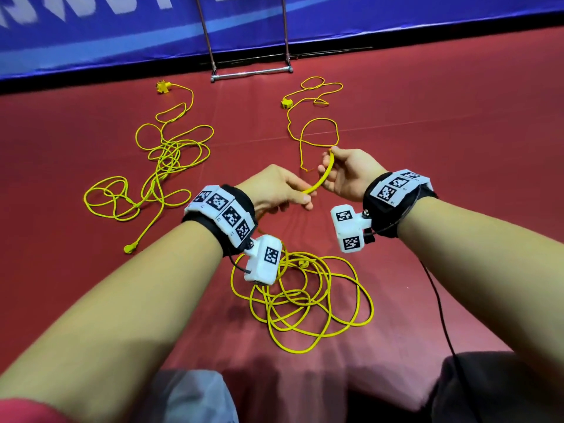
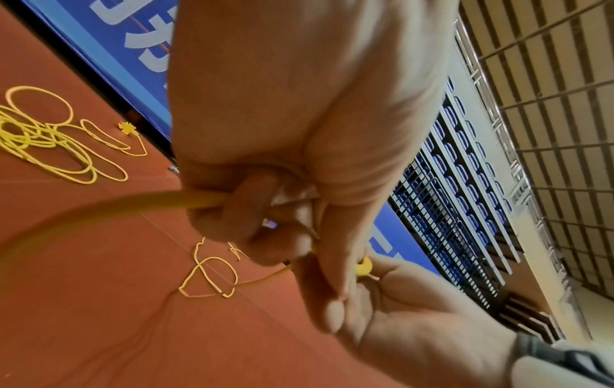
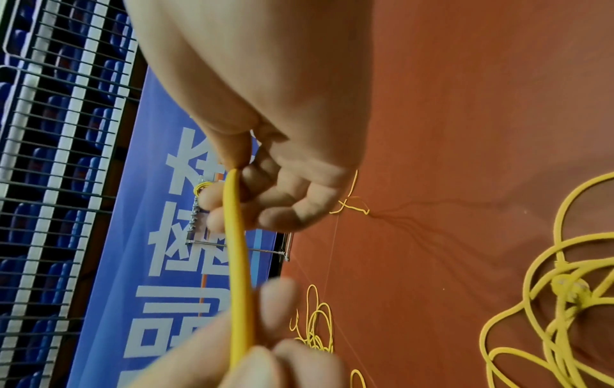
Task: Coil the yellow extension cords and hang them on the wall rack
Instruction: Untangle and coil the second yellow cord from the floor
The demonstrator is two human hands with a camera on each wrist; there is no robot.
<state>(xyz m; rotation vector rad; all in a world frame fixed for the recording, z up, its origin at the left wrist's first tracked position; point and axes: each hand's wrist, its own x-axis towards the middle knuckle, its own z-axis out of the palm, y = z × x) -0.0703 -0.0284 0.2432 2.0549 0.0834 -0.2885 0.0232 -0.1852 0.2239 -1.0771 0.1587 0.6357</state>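
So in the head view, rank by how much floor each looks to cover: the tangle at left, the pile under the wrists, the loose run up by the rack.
1. Left tangle, largest.
2. Pile under the wrists; it lies nearer the camera, so the true gap is unsure.
3. Loose run by the rack, smallest.

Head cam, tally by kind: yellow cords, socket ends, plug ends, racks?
Yellow cords: 2 (tangled cord, held cord in left hand and right hand)
Socket ends: 2 (left socket, right socket)
Plug ends: 2 (left plug, near plug)
Metal rack: 1
Total: 7
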